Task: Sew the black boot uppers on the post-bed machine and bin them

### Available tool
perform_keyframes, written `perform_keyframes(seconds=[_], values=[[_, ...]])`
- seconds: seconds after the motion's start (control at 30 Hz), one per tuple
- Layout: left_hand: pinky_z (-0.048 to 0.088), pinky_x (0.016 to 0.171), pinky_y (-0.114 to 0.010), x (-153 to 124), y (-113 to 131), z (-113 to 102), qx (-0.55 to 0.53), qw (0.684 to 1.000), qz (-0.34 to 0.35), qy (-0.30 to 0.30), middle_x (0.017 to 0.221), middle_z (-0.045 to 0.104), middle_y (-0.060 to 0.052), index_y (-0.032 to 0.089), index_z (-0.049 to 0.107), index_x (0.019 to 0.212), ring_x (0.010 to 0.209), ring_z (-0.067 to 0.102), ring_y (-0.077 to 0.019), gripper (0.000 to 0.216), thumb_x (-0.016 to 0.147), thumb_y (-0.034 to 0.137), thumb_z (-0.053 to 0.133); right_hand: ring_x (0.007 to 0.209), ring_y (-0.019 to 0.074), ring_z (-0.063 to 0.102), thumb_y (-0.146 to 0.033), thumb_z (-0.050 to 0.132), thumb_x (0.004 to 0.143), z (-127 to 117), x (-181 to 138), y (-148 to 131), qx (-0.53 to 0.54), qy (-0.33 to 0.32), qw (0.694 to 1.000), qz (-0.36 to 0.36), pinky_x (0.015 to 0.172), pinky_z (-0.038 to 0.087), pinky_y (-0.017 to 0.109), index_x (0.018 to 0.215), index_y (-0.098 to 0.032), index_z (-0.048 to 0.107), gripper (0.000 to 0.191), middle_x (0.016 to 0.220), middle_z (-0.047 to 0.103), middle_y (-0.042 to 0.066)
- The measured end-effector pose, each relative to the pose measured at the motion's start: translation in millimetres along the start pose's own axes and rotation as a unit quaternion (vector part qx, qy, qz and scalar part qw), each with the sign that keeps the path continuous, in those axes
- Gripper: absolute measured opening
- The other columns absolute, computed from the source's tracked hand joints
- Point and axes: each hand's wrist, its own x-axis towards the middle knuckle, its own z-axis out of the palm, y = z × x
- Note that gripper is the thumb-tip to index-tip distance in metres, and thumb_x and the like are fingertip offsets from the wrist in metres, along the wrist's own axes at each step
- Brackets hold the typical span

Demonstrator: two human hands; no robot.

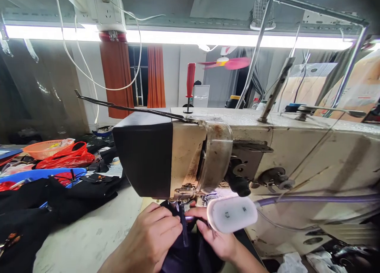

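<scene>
Black cloth [202,255] lies under the head of the sewing machine [297,142], between 2 hands. The left hand's [156,231] fingers curl close over it, seemingly steadying it; the right hand's [218,239] part slightly, half hidden by a lamp [233,215] probably placed for lighting. Whether either pinches cloth, one cannot tell.

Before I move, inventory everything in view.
sewing machine: one, cream and black, centre
cloth: uncounted, dark, lower centre
lamp: one, white, lower centre
tweezers: one, dark, atop machine
upright tool: one, red-handled, atop machine
wire stand: one, silver, upper right
table: one, pale, lower left
garments: several, black, left
basin: one, blue, left
basket: one, orange, left
bag: one, red, by basket
fan: one, pink, background
curtains: two orange, some grey, background
sockets: several, white, upper left
tube lighting: uncounted, white, top
left grip: one, bare, at cloth
right grip: one, bare, behind lamp
</scene>
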Motion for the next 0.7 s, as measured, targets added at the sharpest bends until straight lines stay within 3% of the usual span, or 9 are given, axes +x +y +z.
perform_keyframes(seconds=[0.17,0.33,0.47,0.7], values=[[0.043,0.066,-0.031,-2,-2,3,0.01,1.0,-0.011,0.004,0.081,0.069,-0.005,0.015,0.064,0.095,0.076,0.059,-0.0166,0.028,0.087,0.007,0.039,0.106,0.0256,0.066,-0.035,0.038,0.093,-7,7,-8,-0.032,-0.05,0.998,-0.019,0.099,0.048,0.041,0.112,-0.021,0.071,0.041,0.105,0.074,0.01],[0.039,0.063,-0.029,-3,2,4,0.036,0.998,0.013,0.045,0.07,0.066,-0.001,0.015,0.063,0.083,0.068,0.057,-0.0134,0.012,0.088,0.012,0.053,0.102,0.0265,0.068,-0.046,0.039,0.095,0,5,3,-0.002,-0.029,1.0,-0.001,0.098,0.049,0.044,0.112,-0.022,0.072,0.044,0.104,0.074,0.01],[0.035,0.062,-0.031,-7,2,13,0.038,0.996,0.009,0.076,0.069,0.066,-0.001,0.014,0.063,0.084,0.067,0.057,-0.0135,0.008,0.087,0.011,0.056,0.1,0.027,0.069,-0.047,0.041,0.094,3,2,8,-0.004,-0.015,1.0,0.003,0.098,0.049,0.047,0.113,-0.022,0.071,0.044,0.109,0.073,0.011],[0.034,0.063,-0.032,-14,-6,29,0.028,0.993,-0.023,0.113,0.074,0.068,-0.001,0.015,0.063,0.086,0.068,0.058,-0.0139,0.009,0.086,0.01,0.056,0.098,0.0267,0.069,-0.041,0.041,0.095,-9,10,-10,-0.008,-0.05,0.999,-0.001,0.095,0.051,0.044,0.107,-0.021,0.073,0.04,0.1,0.075,0.01]])
